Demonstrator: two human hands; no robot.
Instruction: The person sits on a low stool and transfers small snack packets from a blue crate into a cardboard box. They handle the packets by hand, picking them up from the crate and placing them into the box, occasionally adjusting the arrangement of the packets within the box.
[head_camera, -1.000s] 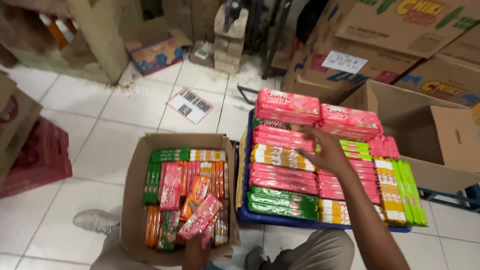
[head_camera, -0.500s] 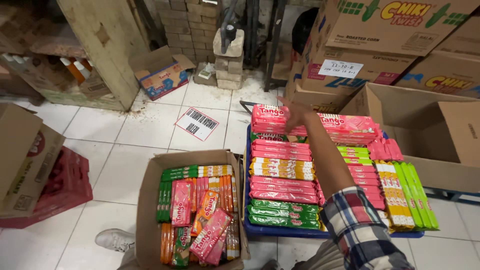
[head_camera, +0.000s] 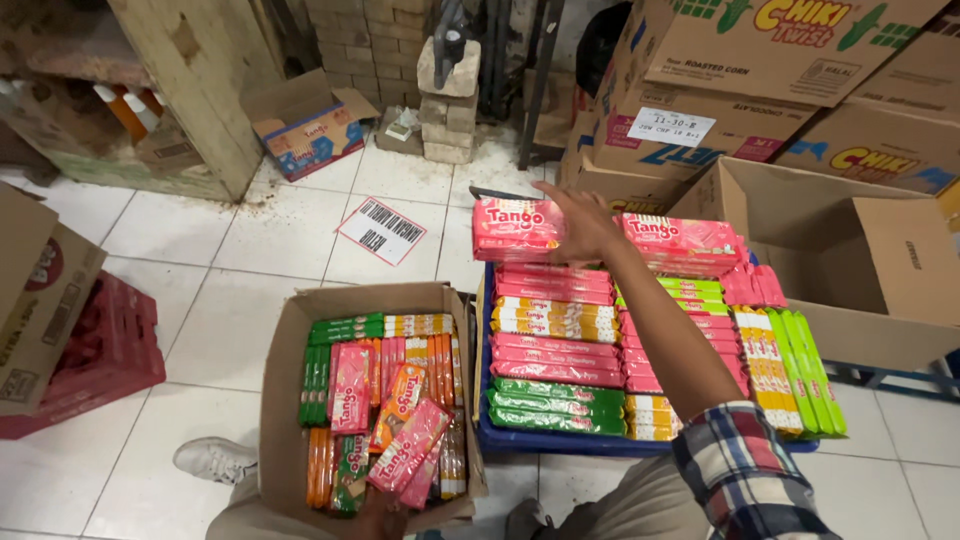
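Right hand (head_camera: 585, 225) is reaching to the pink wafer pack (head_camera: 518, 226) on the blue crate (head_camera: 520, 438).
Fingers are spread and touching it, not yet closed; I think closing around it comes next. Left hand is hardly seen, grip unclear.

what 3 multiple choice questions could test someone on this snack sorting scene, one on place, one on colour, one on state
1. Where is the right hand?
A. on the pink packs at the far end of the blue tray
B. inside the small cardboard box
C. on the white shoe

2. What colour are the packs at the tray's near left corner?
A. pink
B. green
C. orange

3. What state is the big cardboard box to the right of the tray?
A. taped shut
B. crushed flat
C. open, flaps up

Answers: 1 A, the hand rests on the pink pack at the far edge of the blue tray. 2 B, those stacked packs are green. 3 C, its flaps stand open and the inside shows.
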